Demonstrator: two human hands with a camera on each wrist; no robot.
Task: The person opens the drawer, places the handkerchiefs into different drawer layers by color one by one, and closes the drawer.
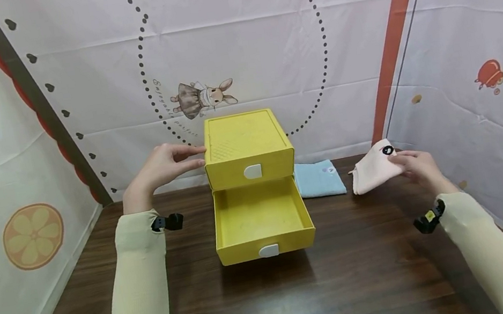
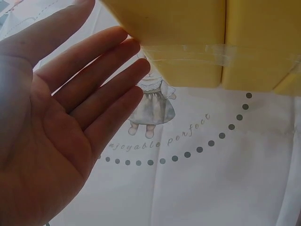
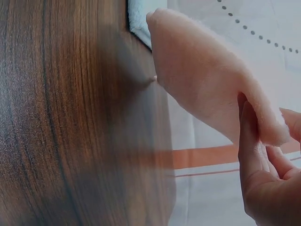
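A yellow two-drawer box [image 1: 248,134] stands at the back of the table, its upper drawer closed. The lower drawer [image 1: 263,220] is pulled out, and its floor shows bare. My left hand [image 1: 162,166] reaches to the box's left side, straight fingertips right at its upper edge; the left wrist view shows the palm and extended fingers [image 2: 101,80]. At the right, my right hand [image 1: 421,167] pinches a folded pink towel [image 1: 374,168] by its edge, thumb on one face and fingers on the other. In the right wrist view the towel [image 3: 202,70] is tilted above the table.
A folded light blue towel [image 1: 319,179] lies on the dark wooden table [image 1: 273,305], just right of the box. A printed cloth [image 1: 266,57] hangs behind the table, and similar cloth walls stand on both sides.
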